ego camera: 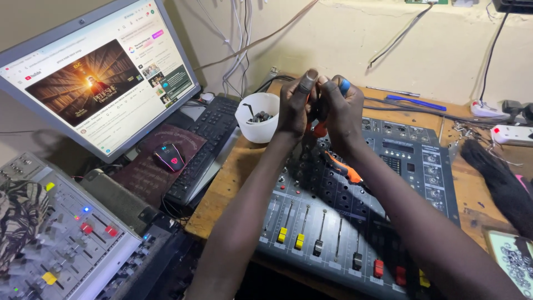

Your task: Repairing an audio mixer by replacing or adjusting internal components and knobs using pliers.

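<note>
My left hand [296,105] and my right hand [338,114] are raised together above a grey audio mixer [411,172] lying on the wooden table. Both hands close around a small tool with orange and black handles [318,129]; its working end is hidden between my fingers. A blue round cap [345,86] sits at my right fingertips. A second orange-handled tool [343,168] lies on the mixer just below my right wrist. A white cup holding small dark parts [257,116] stands left of my left hand.
A monitor [100,72] showing a video page stands at the left, with a black keyboard [206,147] and a mouse [170,156] on a dark pad. Another mixer [55,244] sits at the lower left. A blue pen [416,102], power strips [511,133], a black brush [499,180] lie right.
</note>
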